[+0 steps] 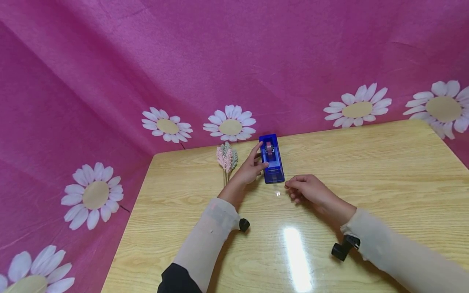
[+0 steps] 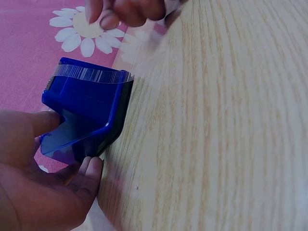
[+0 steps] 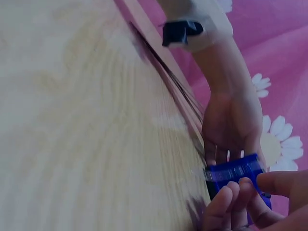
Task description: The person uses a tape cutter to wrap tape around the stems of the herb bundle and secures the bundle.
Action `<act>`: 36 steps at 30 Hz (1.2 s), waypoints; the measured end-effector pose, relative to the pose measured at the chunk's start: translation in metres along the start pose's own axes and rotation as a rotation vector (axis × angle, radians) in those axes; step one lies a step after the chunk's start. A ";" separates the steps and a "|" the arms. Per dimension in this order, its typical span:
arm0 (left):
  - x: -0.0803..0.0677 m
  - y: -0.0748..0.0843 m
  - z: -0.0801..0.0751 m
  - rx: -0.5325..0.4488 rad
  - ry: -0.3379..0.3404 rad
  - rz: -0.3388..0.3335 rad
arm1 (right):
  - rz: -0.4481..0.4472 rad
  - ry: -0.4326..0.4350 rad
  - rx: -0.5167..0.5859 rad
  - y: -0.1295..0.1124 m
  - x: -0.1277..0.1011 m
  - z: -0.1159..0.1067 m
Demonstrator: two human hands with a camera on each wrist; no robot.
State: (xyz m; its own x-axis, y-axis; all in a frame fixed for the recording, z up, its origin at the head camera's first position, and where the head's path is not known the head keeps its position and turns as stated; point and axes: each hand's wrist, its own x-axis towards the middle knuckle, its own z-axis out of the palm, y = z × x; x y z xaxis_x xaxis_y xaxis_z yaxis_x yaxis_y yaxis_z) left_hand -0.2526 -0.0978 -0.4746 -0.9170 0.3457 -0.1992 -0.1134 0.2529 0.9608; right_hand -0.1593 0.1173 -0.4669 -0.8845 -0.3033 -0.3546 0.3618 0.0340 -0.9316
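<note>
A magenta fabric backdrop printed with white daisies [image 1: 234, 61] fills the upper half of the head view and wraps down the left side, meeting the far and left edges of a pale wood-grain laminate table [image 1: 366, 171] that takes up the lower half. The tabletop lies open across the right side of the frame and along the bottom, where a streak of glare sits at lower centre.

Two forearms in beige sleeves enter from the bottom edge. The left hand [image 1: 250, 167], just left of centre, grips a translucent blue plastic tape dispenser [image 1: 271, 158] standing near the table's far edge; in the left wrist view the thumb presses its side and the fingers curl beneath its base. The right hand [image 1: 307, 189], just beside the dispenser's near end, has its fingertips drawn together in a pinch; the wrist views suggest a strip of clear tape between them, though it is too faint to confirm. A barcode-like striped label runs along the dispenser's top edge in the left wrist view; no writing is legible.

A small sprig of pale pink and green artificial flowers [image 1: 227, 158] lies left of the left hand, close to the far edge.
</note>
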 end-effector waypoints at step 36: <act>-0.001 0.000 -0.001 0.022 -0.019 -0.004 | -0.264 0.019 -0.102 -0.019 0.080 -0.007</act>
State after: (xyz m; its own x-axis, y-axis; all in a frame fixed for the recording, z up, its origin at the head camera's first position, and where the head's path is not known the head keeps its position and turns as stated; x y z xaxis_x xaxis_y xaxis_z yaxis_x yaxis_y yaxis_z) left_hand -0.2524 -0.0987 -0.4739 -0.9092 0.3615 -0.2067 -0.1082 0.2744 0.9555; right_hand -0.2388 0.0994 -0.4780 -0.9498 -0.2969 -0.0987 0.0872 0.0517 -0.9949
